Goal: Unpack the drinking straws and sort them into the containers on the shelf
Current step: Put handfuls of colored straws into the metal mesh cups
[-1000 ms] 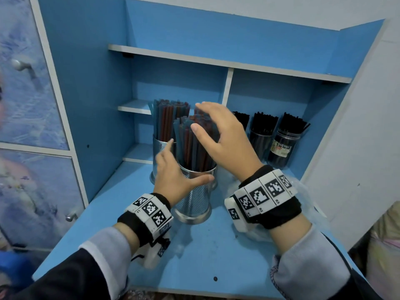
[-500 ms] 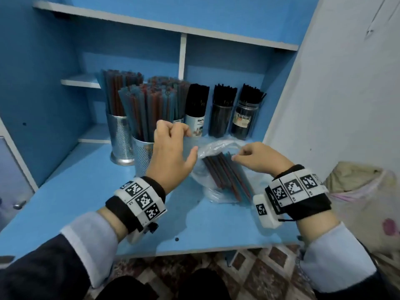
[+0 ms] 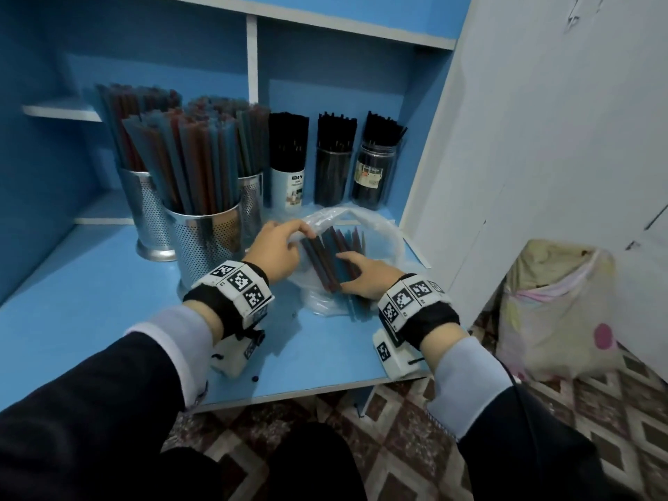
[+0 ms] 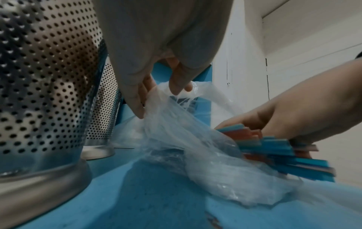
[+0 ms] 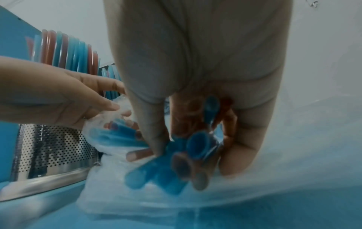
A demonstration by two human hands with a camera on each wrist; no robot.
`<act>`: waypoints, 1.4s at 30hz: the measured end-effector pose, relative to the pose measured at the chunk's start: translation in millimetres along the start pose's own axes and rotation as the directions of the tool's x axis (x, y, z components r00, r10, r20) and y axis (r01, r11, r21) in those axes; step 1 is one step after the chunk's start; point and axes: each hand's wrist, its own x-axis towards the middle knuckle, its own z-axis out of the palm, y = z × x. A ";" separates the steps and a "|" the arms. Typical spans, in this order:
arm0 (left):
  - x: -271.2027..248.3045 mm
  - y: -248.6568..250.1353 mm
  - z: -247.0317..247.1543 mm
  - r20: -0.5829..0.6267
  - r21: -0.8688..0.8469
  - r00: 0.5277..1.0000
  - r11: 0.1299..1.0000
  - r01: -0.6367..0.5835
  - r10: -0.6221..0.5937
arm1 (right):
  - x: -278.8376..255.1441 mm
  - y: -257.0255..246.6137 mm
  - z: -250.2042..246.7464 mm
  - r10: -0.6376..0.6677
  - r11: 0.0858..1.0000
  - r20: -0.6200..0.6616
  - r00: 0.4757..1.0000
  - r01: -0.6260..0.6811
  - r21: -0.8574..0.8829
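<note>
A clear plastic bag (image 3: 376, 226) lies on the blue shelf top (image 3: 90, 291), with a bundle of blue and red straws (image 3: 327, 254) sticking out of it. My left hand (image 3: 278, 247) pinches the bag's edge (image 4: 172, 96) beside the front metal holder (image 3: 206, 240). My right hand (image 3: 361, 274) grips the near ends of the straws (image 5: 176, 156), thumb on one side and fingers on the other. The front holder and the two perforated holders behind it (image 3: 148, 207) are packed with blue and red straws (image 3: 188, 153).
Three jars of black straws (image 3: 334, 157) stand at the back right of the shelf. A white wall (image 3: 542, 139) closes the right side. A patterned cloth sack (image 3: 556, 312) sits on the tiled floor to the right, below the shelf edge.
Both hands left the straws in the front holder and came down to the bag. The left hand now pinches the plastic, and the right hand has closed round the straw bundle.
</note>
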 end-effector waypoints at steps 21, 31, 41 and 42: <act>2.9 -8.8 4.4 -0.142 -0.056 0.989 0.997 -0.058 0.050 | -29.3 17.8 -46.2 -0.069 0.973 -0.072 0.995 0.083 0.217; 1.6 48.2 25.8 0.159 0.134 0.824 0.815 -0.563 0.543 | -99.9 -22.9 -95.8 -0.245 0.965 0.009 0.970 0.245 -0.098; 0.0 64.5 20.0 -0.066 -0.259 0.876 0.840 -0.477 0.478 | -155.0 -57.7 -127.6 -0.409 0.907 -0.568 0.714 0.383 -0.172; -1.7 65.2 18.2 -0.091 -0.319 0.898 0.842 -0.436 0.431 | -154.9 -62.7 -128.2 -0.416 0.881 -0.669 0.616 0.456 -0.129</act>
